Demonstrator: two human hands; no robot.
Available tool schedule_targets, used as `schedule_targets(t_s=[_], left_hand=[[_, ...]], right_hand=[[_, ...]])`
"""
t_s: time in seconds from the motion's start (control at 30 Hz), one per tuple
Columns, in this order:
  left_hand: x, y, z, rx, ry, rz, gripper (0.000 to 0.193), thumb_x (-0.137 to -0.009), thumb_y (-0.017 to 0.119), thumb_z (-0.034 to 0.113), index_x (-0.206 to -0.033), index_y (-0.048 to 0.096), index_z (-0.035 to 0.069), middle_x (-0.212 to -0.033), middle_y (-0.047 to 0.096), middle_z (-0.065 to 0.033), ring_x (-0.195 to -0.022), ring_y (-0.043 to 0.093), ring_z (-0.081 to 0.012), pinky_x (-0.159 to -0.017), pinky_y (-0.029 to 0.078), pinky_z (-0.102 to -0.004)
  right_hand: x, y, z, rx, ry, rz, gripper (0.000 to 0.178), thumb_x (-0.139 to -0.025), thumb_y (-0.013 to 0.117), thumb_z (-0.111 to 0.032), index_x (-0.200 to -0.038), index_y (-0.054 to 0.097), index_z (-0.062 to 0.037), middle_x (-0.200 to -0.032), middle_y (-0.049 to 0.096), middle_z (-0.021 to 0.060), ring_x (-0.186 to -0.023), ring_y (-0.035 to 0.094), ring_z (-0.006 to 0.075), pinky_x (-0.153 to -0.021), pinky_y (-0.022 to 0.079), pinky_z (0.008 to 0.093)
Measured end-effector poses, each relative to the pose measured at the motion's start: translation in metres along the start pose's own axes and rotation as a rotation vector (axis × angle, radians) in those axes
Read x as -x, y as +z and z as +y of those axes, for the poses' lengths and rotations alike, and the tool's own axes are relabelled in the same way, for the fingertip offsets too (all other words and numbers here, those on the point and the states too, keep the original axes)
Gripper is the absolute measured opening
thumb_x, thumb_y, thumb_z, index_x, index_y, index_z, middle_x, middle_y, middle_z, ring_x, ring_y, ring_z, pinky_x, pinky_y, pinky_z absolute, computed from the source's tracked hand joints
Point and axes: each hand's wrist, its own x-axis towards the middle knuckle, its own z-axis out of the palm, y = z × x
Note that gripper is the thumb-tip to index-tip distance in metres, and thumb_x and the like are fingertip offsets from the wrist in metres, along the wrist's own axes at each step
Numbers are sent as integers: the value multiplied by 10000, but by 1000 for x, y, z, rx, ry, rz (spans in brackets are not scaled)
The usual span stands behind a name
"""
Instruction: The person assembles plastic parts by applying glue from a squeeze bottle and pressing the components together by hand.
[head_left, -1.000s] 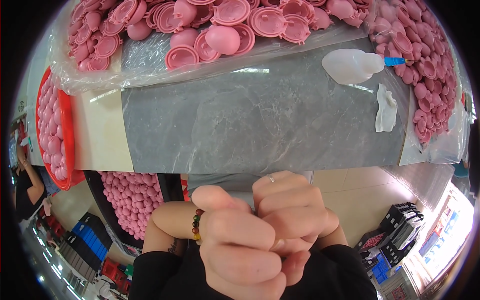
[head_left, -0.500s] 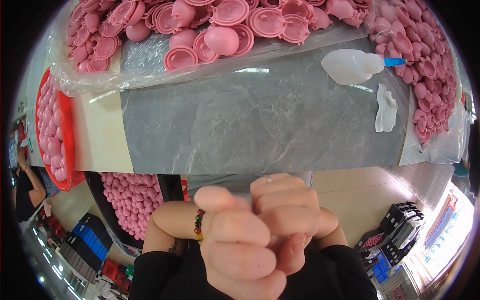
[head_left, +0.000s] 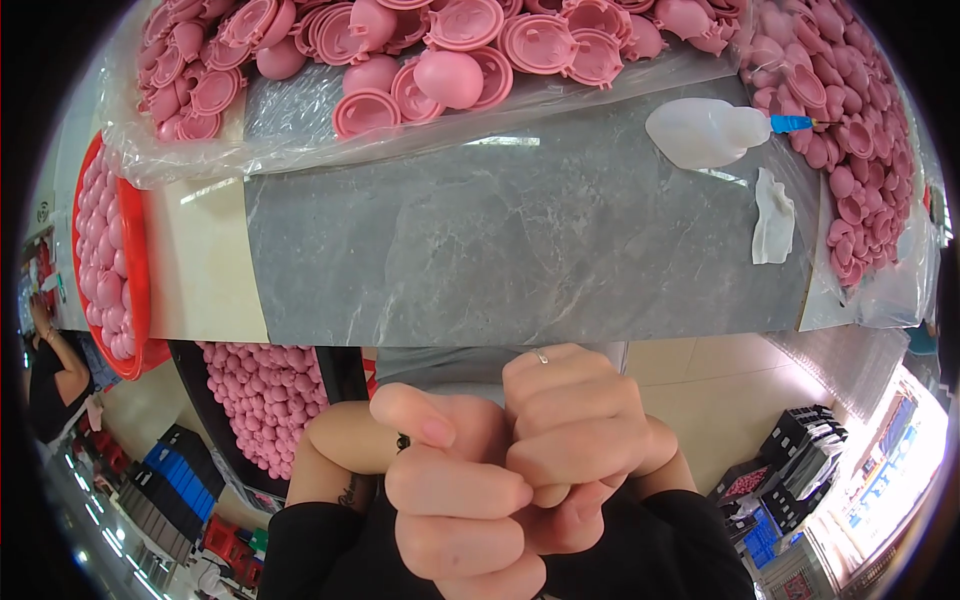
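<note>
Barely anything moved: left hand point(head_left: 455, 500) and right hand point(head_left: 570, 450) stay clenched together, contents hidden; grey stone slab point(head_left: 520, 240) and glue bottle point(head_left: 705, 132) lie beyond them.

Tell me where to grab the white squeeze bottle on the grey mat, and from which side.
Grip the bottle across its wide white body, coming down from above. It lies on its side, blue nozzle pointing right toward the pink parts, so the left, body end is probably clearer. The cloth lies just below the neck.
</note>
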Motion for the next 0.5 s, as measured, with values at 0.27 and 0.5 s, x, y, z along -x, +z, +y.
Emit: schedule_targets(t_s=[0.27,0.5], left_hand=[[-1,-16,9,-10,-68,-104,430,-513,522,-107,-532,224,203,-623,197,67,-591,267,-89,-596,188,-294],[-11,-48,20,-43,-169,-446,413,-456,489,-68,-520,194,214,-629,170,68,-598,235,-86,-589,141,-312]], right_hand=[[-3,-3,1,19,7,-74,338,-794,450,-245,-577,525,3,-392,355,-26,-305,277,88,-326,173,232],[-3,4,1,43,20,-38,369,-764,440,-249,-504,499,6,-379,324,-10,-294,247,93,-325,153,244]])
